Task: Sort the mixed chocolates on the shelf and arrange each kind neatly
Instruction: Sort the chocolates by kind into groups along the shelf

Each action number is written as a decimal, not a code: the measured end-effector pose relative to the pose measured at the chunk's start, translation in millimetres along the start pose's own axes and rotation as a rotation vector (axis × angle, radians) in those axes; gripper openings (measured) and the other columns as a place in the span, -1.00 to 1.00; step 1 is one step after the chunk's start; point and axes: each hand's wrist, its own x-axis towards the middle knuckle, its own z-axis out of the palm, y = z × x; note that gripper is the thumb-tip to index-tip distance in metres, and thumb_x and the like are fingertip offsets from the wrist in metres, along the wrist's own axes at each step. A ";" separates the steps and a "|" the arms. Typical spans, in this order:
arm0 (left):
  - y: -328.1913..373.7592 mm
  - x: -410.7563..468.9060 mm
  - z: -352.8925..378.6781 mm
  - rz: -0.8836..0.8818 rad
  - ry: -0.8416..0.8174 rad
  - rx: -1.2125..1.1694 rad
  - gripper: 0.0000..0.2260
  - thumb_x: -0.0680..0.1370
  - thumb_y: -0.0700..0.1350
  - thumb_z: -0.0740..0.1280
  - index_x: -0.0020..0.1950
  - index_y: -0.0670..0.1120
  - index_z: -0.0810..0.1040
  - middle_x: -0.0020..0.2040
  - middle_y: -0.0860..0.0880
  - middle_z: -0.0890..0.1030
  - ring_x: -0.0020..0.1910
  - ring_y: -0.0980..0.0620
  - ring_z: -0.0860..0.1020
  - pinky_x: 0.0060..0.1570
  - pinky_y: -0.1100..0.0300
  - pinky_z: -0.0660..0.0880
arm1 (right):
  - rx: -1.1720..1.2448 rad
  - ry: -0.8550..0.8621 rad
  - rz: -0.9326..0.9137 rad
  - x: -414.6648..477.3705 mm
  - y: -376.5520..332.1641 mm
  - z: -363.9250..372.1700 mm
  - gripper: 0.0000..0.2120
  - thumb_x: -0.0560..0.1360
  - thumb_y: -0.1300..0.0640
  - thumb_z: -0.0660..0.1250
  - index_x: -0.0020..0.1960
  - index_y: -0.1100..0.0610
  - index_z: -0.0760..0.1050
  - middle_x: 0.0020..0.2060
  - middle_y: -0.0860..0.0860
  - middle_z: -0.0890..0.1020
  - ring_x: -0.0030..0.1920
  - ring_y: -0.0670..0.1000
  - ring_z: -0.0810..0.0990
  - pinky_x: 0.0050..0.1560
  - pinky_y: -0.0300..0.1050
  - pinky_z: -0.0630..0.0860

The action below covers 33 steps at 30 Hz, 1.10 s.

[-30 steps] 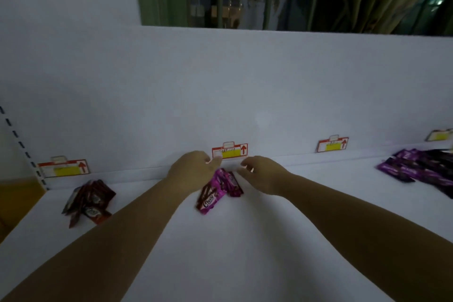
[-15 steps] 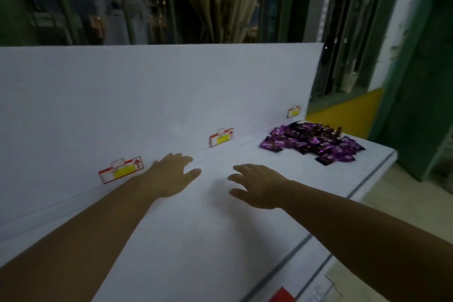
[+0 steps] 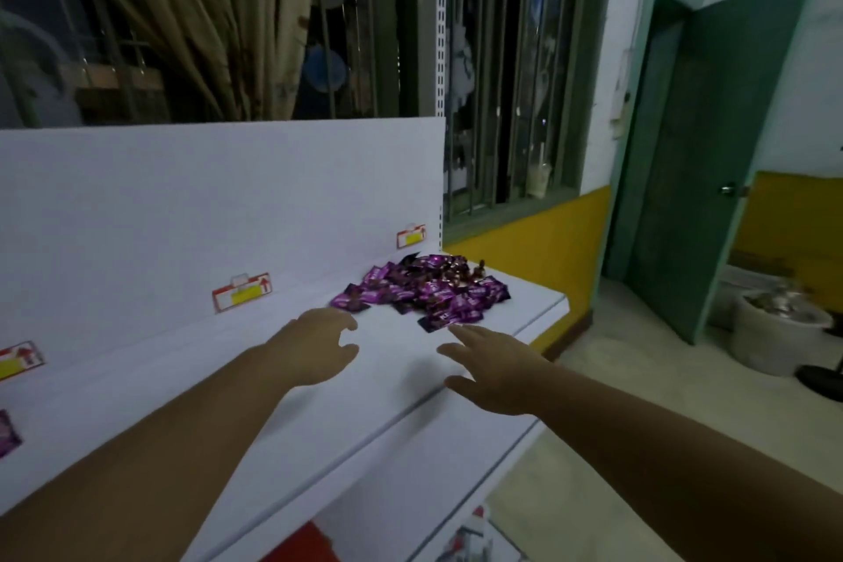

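A mixed heap of purple and dark brown chocolate packets (image 3: pixel 424 290) lies at the right end of the white shelf (image 3: pixel 283 447). My left hand (image 3: pixel 314 345) hovers over the shelf just left of the heap, fingers spread and holding nothing. My right hand (image 3: pixel 495 363) reaches toward the heap's near edge, fingers extended, its fingertips just short of the closest packet. One purple packet (image 3: pixel 8 431) shows at the far left edge.
Red and yellow price tags (image 3: pixel 241 292) sit along the white back panel. The shelf ends at the right, with floor beyond. A green door (image 3: pixel 702 160), a grey bucket (image 3: pixel 775 333) and a barred window stand past it. A lower shelf holds some items.
The view has swung right, away from the small pink pile. Both hands have let go of it and moved right across the shelf, close to the purple heap.
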 end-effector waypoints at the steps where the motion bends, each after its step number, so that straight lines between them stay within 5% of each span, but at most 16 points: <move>1: 10.5 1.8 4.7 0.000 -0.027 -0.005 -0.60 0.57 0.06 0.19 0.39 0.01 0.33 0.42 0.00 0.31 0.35 0.01 0.32 0.32 0.13 0.27 | 0.002 -0.006 0.015 -5.0 10.6 3.3 -0.47 0.60 -0.16 0.04 0.51 0.01 0.10 0.53 0.09 0.02 0.52 0.08 0.00 0.47 0.02 0.06; 11: 72.0 64.8 40.3 0.038 -0.141 -0.201 -0.64 0.56 0.04 0.24 0.35 0.03 0.38 0.37 -0.01 0.39 0.26 0.03 0.42 0.21 0.20 0.34 | 0.124 -0.021 0.140 -2.7 95.6 35.0 -0.49 0.59 -0.16 0.06 0.49 0.00 0.14 0.53 0.06 0.05 0.51 0.07 0.04 0.44 0.03 0.13; 17: 76.5 138.2 66.3 0.034 0.102 -0.266 -0.67 0.52 0.04 0.30 0.25 -0.04 0.48 0.21 -0.03 0.52 0.14 0.02 0.49 0.15 0.10 0.44 | 0.149 0.013 0.174 40.0 146.1 33.0 -0.53 0.60 -0.11 0.09 0.47 0.00 0.20 0.51 0.00 0.12 0.48 0.03 0.12 0.40 -0.03 0.21; 21: 85.4 179.0 93.2 -0.087 0.335 -0.251 -0.38 0.44 0.27 0.28 0.37 -0.05 0.30 0.30 -0.06 0.42 0.29 -0.07 0.36 0.24 0.00 0.37 | 0.173 -0.003 0.232 72.6 176.1 34.1 -0.50 0.61 -0.10 0.08 0.49 0.05 0.15 0.51 0.00 0.13 0.48 0.02 0.13 0.43 -0.03 0.16; 28: 86.2 204.8 124.5 -0.093 0.425 -0.196 -0.21 0.32 0.47 0.13 0.36 -0.02 0.32 0.29 -0.02 0.43 0.31 -0.06 0.34 0.24 -0.03 0.26 | 0.291 0.106 0.304 120.8 211.8 52.5 -0.49 0.59 -0.12 0.11 0.46 0.11 0.20 0.42 0.04 0.31 0.38 0.04 0.30 0.30 -0.13 0.24; 33: 87.7 201.9 128.1 -0.025 0.467 -0.177 -0.31 0.32 0.42 0.04 0.24 0.00 0.44 0.16 0.02 0.49 0.19 -0.03 0.41 0.16 0.00 0.32 | 0.372 0.192 0.295 161.9 226.3 56.7 -0.52 0.57 -0.17 0.10 0.36 0.10 0.35 0.27 0.04 0.44 0.08 0.04 0.52 -0.03 -0.14 0.34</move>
